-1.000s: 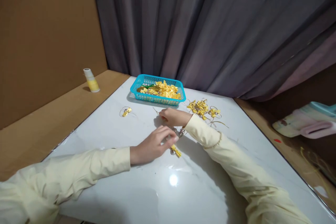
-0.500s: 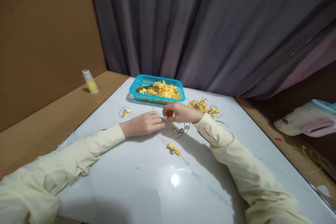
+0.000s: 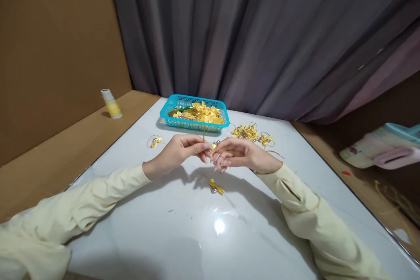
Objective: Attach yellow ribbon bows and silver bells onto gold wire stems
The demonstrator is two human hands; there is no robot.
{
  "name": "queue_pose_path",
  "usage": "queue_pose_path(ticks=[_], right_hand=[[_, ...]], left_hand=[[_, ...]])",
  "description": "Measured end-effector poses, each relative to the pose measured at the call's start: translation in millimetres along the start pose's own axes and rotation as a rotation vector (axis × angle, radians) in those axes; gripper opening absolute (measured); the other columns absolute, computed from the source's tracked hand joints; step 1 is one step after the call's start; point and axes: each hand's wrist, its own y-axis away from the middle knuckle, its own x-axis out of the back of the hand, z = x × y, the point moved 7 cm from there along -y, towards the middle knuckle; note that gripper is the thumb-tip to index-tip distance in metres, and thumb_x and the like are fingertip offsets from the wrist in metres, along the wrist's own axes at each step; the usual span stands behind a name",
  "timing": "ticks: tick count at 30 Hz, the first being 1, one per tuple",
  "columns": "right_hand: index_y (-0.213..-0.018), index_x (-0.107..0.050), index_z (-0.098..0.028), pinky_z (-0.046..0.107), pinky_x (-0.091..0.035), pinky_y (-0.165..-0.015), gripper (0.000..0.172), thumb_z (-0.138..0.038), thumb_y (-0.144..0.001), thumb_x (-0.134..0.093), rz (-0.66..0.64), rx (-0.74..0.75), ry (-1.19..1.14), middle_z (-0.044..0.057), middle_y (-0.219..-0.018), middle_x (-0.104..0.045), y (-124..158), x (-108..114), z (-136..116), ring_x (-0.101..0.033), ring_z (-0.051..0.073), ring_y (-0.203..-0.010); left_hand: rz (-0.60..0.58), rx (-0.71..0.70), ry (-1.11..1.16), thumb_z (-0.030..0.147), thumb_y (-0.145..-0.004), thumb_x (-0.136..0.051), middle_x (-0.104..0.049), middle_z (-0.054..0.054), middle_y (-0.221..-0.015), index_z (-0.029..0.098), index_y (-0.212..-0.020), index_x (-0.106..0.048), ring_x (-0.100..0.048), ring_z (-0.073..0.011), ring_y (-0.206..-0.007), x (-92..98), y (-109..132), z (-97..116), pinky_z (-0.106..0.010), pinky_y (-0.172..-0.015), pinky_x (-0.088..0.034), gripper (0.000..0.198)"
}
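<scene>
Both hands are raised above the white table (image 3: 183,227) and meet in the middle. My left hand (image 3: 179,152) pinches a thin gold cord (image 3: 204,134) that stands up from its fingertips. My right hand (image 3: 241,154) pinches a small yellow bow with a bell (image 3: 214,145) right beside the left fingertips. One finished yellow bow with a bell (image 3: 217,187) lies on the table just below the hands. Another bow on a loop (image 3: 155,141) lies to the left.
A turquoise basket (image 3: 193,114) of yellow bows stands at the back of the table. A pile of finished bows (image 3: 251,133) lies to its right. A yellow thread spool (image 3: 111,103) stands on the brown ledge at left. A pink and blue item (image 3: 383,148) lies at right.
Both hands lifted off the table and came together. The left hand picked up the gold cord, and the right hand brought the small bow toward it. The bells by the right wrist are out of sight.
</scene>
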Motion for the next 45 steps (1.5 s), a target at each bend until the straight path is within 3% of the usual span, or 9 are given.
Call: queue_pose_path(ticks=[4,8,10,13,17,22,28,38,45], right_hand=[[-0.085,-0.065,-0.013,0.02,-0.049,-0.05,0.014,-0.025,-0.084,-0.059,0.13,0.054,-0.054,0.001,-0.071,-0.062,-0.2,6.7,5.7,-0.06,0.006,-0.053],[-0.078,-0.069,-0.013,0.016,-0.046,-0.045,0.019,-0.03,-0.08,-0.063,0.195,0.105,-0.191,0.002,-0.083,-0.059,-0.7,7.7,4.1,-0.055,0.004,-0.055],[-0.081,-0.069,-0.013,0.014,-0.044,-0.042,0.019,-0.031,-0.08,-0.063,0.176,0.086,-0.291,0.002,-0.084,-0.061,-1.4,3.0,5.4,-0.054,0.002,-0.05],[-0.087,-0.068,-0.012,0.012,-0.037,-0.035,0.016,-0.027,-0.081,-0.063,0.157,0.053,-0.426,0.0,-0.071,-0.065,-2.3,-4.8,6.8,-0.046,0.0,-0.036],[-0.087,-0.061,-0.013,0.01,-0.034,-0.033,0.01,-0.018,-0.08,-0.063,0.085,-0.018,-0.513,0.001,-0.064,-0.068,-2.7,-19.2,6.0,-0.047,0.002,-0.033],[-0.074,-0.058,-0.012,0.011,-0.037,-0.035,0.008,-0.017,-0.08,-0.062,-0.005,-0.048,-0.524,0.002,-0.061,-0.068,0.0,-30.5,1.9,-0.049,0.003,-0.034],[-0.074,-0.067,-0.008,0.013,-0.04,-0.037,0.01,-0.018,-0.076,-0.067,-0.05,-0.12,-0.347,0.002,-0.06,-0.067,4.4,-29.8,3.2,-0.051,0.003,-0.037],[-0.077,-0.068,-0.009,0.016,-0.045,-0.048,0.009,-0.016,-0.073,-0.068,-0.142,-0.329,-0.146,-0.001,-0.058,-0.062,14.1,-40.4,8.3,-0.055,0.004,-0.045],[-0.08,-0.069,-0.009,0.017,-0.046,-0.049,0.012,-0.018,-0.072,-0.069,-0.163,-0.335,-0.13,-0.001,-0.059,-0.062,15.1,-38.7,10.2,-0.055,0.004,-0.047]], left_hand=[[-0.06,0.106,0.158,0.035,-0.087,-0.052,-0.062,-0.004,-0.073,0.011,-0.077,-0.064,-0.059,-0.012,-0.065,-8.7,2.4,-11.8,-0.027,-0.066,-0.048,0.029],[-0.096,0.129,0.129,0.031,-0.087,-0.051,-0.06,-0.005,-0.081,0.012,-0.073,-0.066,-0.055,-0.0129,-0.075,-12.3,4.7,-13.5,-0.026,-0.068,-0.045,0.028],[-0.124,0.136,0.136,0.028,-0.084,-0.056,-0.06,-0.006,-0.086,0.013,-0.072,-0.067,-0.054,-0.0139,-0.079,-14.7,5.5,-14.2,-0.026,-0.069,-0.044,0.023],[-0.145,0.186,0.221,0.024,-0.08,-0.061,-0.061,-0.006,-0.088,0.013,-0.073,-0.069,-0.053,-0.0136,-0.077,-17.0,7.0,-19.6,-0.026,-0.067,-0.042,0.015],[-0.138,0.203,0.379,0.024,-0.078,-0.065,-0.063,-0.004,-0.082,0.013,-0.072,-0.069,-0.054,-0.0125,-0.073,-16.2,9.6,-23.2,-0.026,-0.07,-0.039,0.013],[-0.329,0.149,0.522,0.027,-0.081,-0.062,-0.064,-0.004,-0.069,0.014,-0.068,-0.065,-0.057,-0.0172,-0.075,-27.0,15.1,-13.2,-0.032,-0.078,-0.038,0.019],[-0.474,0.084,0.429,0.027,-0.083,-0.06,-0.062,-0.003,-0.067,0.015,-0.072,-0.065,-0.055,-0.0151,-0.074,-32.7,18.5,-5.3,-0.029,-0.075,-0.04,0.017],[-0.642,0.147,0.019,0.022,-0.083,-0.057,-0.06,-0.005,-0.074,0.015,-0.069,-0.061,-0.053,-0.019,-0.091,-41.8,25.4,-2.0,-0.031,-0.081,-0.044,0.017],[-0.64,0.097,-0.075,0.018,-0.083,-0.057,-0.063,-0.004,-0.077,0.016,-0.071,-0.064,-0.053,-0.0172,-0.095,-43.9,25.2,-3.3,-0.031,-0.089,-0.043,0.014]])
